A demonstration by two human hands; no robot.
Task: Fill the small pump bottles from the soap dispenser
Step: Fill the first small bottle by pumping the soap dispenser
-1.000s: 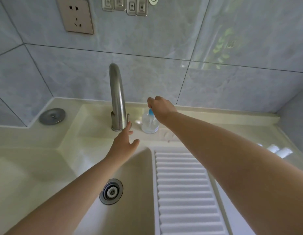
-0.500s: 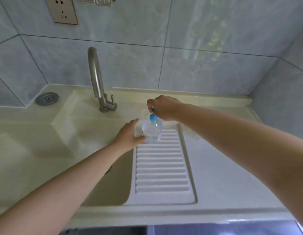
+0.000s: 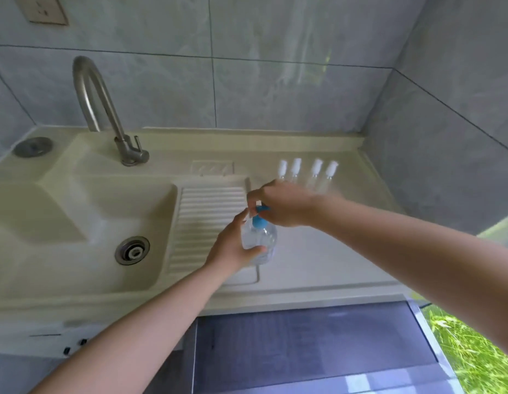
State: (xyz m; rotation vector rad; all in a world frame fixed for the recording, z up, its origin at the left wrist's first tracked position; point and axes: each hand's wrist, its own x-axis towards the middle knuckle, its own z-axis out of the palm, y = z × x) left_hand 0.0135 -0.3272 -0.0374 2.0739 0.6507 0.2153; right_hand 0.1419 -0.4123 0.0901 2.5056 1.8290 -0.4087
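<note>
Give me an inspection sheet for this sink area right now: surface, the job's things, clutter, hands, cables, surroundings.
Surface: cream counter with a sink basin and a ribbed drainboard.
Job's things: clear soap dispenser with blue pump top, held above the drainboard's right edge; four small pump bottles in a row near the back wall, blurred.
Clutter: nothing seen.
Hands: left hand grips the dispenser body; right hand holds its blue top.
Cables: nothing seen.
Surroundings: metal faucet, round metal cap on the left ledge, wall socket, grey tiles, grass at lower right.
</note>
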